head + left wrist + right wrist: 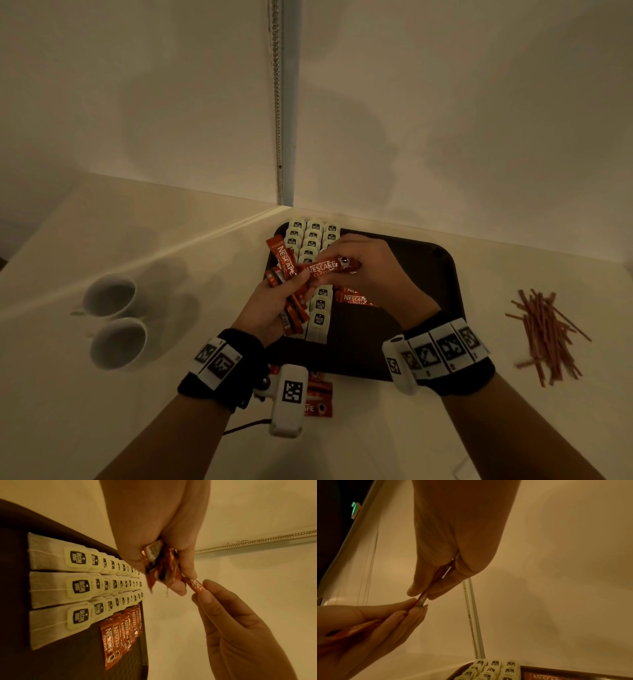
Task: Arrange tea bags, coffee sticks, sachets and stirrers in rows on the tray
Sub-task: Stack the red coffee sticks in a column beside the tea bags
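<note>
My left hand (274, 298) grips a bundle of coffee sticks (286, 274) above the tray (442, 274). My right hand (370, 270) pinches one stick (323, 269) by its end. They look light, thin and slippery, so I would pinch near the flat end seal.

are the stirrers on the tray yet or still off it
Still off it. The stirrers lie in a loose pile on the counter, right of the tray.

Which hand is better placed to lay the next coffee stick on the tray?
The right hand, probably. It pinches one coffee stick directly above the tray, near the started coffee row. The left hand grips the bundle.
</note>
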Available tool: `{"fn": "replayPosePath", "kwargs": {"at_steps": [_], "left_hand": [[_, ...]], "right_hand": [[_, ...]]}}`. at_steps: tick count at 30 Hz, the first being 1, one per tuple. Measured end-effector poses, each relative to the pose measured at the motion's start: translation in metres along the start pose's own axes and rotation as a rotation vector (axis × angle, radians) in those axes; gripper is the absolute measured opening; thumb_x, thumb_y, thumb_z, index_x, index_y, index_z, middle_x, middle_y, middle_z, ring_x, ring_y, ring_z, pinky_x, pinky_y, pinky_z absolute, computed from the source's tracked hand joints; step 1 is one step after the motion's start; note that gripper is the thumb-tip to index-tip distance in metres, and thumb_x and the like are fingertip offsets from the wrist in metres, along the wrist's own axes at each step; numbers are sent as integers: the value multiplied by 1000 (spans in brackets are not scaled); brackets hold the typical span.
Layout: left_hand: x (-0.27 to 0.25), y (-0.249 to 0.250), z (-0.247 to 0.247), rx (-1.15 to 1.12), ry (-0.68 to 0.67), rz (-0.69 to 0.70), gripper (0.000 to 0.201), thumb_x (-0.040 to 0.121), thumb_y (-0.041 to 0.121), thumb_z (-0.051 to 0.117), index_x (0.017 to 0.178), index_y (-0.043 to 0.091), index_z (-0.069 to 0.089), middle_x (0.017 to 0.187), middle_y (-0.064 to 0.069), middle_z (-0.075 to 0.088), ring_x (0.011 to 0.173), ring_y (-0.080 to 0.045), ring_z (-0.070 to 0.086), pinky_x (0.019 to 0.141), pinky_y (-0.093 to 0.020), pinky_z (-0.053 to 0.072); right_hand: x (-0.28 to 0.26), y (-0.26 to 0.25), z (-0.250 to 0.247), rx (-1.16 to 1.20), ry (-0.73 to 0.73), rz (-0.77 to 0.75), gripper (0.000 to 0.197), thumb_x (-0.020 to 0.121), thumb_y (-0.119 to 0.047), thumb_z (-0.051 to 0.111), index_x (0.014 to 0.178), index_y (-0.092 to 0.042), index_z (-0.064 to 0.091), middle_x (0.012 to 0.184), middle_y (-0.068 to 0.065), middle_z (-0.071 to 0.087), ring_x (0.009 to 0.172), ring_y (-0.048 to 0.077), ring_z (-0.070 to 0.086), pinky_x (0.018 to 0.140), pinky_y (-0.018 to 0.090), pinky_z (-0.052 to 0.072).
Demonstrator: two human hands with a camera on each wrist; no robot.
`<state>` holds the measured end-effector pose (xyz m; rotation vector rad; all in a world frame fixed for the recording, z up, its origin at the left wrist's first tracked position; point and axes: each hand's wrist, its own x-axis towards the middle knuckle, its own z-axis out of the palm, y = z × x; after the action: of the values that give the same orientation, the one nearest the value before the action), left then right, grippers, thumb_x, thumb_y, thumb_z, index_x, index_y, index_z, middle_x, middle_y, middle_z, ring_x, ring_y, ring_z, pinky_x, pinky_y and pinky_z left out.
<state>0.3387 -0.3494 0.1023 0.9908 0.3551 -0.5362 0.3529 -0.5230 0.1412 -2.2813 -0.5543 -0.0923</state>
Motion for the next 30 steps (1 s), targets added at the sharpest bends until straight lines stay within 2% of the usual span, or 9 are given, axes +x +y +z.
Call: {"fn": "replayPosePath", "kwargs": {"at_steps": [2, 6, 10, 15, 18, 22, 26, 28, 30], "left_hand": [[0, 1, 0, 18, 14, 11, 37, 90, 15, 61, 121, -4, 58, 71, -3, 67, 56, -7, 62, 49, -18, 50], [-2, 3, 2, 54, -29, 39, 32, 91, 14, 59, 119, 0, 59, 68, 0, 64, 55, -6, 59, 50, -18, 48], [-3, 3, 2, 87, -31, 88, 21, 89, 11, 60, 109, 6, 64, 73, -4, 65, 60, -8, 60, 60, -18, 52], [-4, 9, 3, 73, -5, 155, 20, 86, 7, 61, 106, 6, 65, 82, -6, 71, 66, -9, 66, 61, -17, 53], [-4, 12, 5, 76, 30, 202, 18, 87, 5, 61, 104, 5, 66, 86, -6, 72, 67, -8, 68, 59, -16, 52], [-4, 16, 7, 127, 54, 285, 17, 87, 3, 61, 103, 2, 67, 84, -7, 71, 66, -9, 68, 58, -16, 51], [-3, 19, 6, 210, 48, 317, 14, 85, 3, 63, 98, 4, 69, 89, -8, 73, 79, -14, 71, 67, -18, 54], [-2, 18, 3, 212, 45, 295, 14, 86, 3, 62, 99, 3, 68, 95, -10, 72, 84, -16, 71, 69, -20, 55], [-2, 17, -2, 170, 73, 260, 13, 88, 5, 60, 100, 3, 66, 98, -11, 72, 85, -18, 71, 71, -23, 57]], "right_hand": [[-1, -3, -1, 16, -2, 22, 30, 71, -24, 78, 98, -13, 72, 94, -1, 69, 88, 8, 64, 80, 28, 54], [-1, -6, -2, 20, -11, 48, 31, 72, -23, 79, 101, -17, 72, 91, -12, 66, 84, 0, 61, 78, 20, 52], [-2, -6, -3, 123, 6, 161, 26, 72, -21, 78, 98, -15, 73, 94, -5, 71, 86, 3, 65, 78, 17, 52], [-6, -7, -10, 381, 91, 319, 16, 81, -8, 69, 96, -9, 70, 85, -4, 69, 67, -1, 66, 63, 10, 50], [-9, -5, -14, 443, 148, 406, 15, 81, -8, 69, 90, -20, 70, 93, 3, 70, 75, 10, 70, 69, 16, 54], [-13, -4, -19, 521, 122, 457, 16, 85, -4, 63, 92, -16, 69, 98, 9, 69, 79, 10, 70, 70, 16, 55], [-16, -1, -22, 451, 46, 436, 18, 90, -3, 56, 102, -11, 67, 97, -1, 65, 78, -1, 66, 66, 8, 49], [-17, 6, -23, 348, -6, 431, 19, 90, -5, 56, 102, -14, 68, 100, -5, 64, 84, 3, 64, 68, 10, 50], [-23, 21, -24, 238, 23, 453, 18, 89, -8, 59, 100, -18, 69, 102, -7, 65, 93, 6, 61, 77, 17, 51]]}}
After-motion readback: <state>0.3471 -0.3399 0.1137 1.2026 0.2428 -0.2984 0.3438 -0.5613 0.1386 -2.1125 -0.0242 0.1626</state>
